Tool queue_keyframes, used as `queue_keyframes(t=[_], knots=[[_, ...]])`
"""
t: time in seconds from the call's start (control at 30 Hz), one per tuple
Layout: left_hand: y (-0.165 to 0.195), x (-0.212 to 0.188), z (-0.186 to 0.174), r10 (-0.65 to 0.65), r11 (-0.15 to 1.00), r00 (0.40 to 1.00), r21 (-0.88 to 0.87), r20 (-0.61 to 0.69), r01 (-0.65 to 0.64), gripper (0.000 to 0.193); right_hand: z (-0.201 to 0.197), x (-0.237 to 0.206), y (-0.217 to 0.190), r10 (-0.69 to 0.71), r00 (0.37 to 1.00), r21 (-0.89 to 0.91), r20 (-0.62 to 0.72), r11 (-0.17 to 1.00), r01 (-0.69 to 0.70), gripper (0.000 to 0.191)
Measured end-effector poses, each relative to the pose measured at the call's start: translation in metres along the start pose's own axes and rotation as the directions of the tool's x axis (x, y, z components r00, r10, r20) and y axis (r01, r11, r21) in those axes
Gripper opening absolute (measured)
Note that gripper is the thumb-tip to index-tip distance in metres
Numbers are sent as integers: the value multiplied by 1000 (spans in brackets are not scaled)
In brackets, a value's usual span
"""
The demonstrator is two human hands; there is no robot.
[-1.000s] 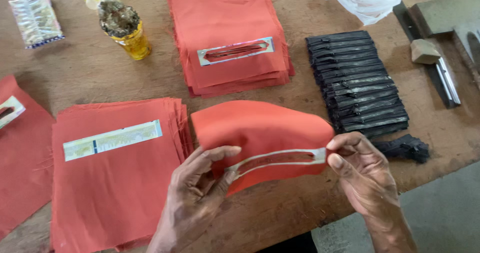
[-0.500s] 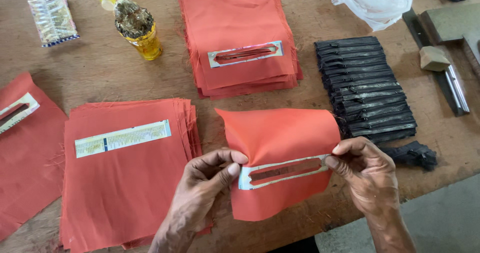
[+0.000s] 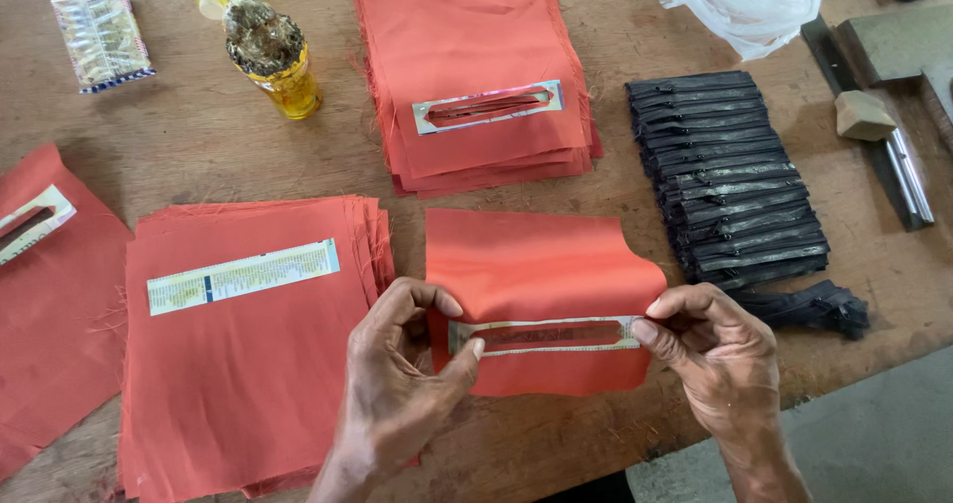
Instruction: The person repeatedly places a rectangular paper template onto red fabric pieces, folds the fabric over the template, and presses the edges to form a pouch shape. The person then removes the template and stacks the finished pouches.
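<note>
Cloth piece (image 3: 541, 265) pinched between both hands' fingers (image 3: 467, 349)

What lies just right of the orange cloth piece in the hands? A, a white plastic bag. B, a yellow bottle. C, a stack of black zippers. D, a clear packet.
C: the stack of black zippers sits on the table right beside the cloth piece that the left hand and right hand pinch at either end of its slit.
</note>
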State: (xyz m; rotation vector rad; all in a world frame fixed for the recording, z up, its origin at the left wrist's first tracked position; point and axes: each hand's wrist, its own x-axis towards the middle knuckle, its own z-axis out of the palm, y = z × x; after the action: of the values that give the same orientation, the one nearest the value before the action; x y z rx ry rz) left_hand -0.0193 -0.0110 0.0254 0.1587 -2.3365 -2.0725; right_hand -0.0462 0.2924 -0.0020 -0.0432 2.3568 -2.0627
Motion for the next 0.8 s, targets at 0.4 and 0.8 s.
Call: queue_keyframes(t=[0.4, 0.8], knots=[[-16, -2, -7, -165, 948, 986, -275, 10, 161, 30, 7, 1, 5, 27, 999, -58, -31, 998, -29, 17], [-17, -2, -8, -240, 962, 971, -135, 2, 238, 38, 20, 11, -21, 17, 964, 118, 264, 992, -50, 59]])
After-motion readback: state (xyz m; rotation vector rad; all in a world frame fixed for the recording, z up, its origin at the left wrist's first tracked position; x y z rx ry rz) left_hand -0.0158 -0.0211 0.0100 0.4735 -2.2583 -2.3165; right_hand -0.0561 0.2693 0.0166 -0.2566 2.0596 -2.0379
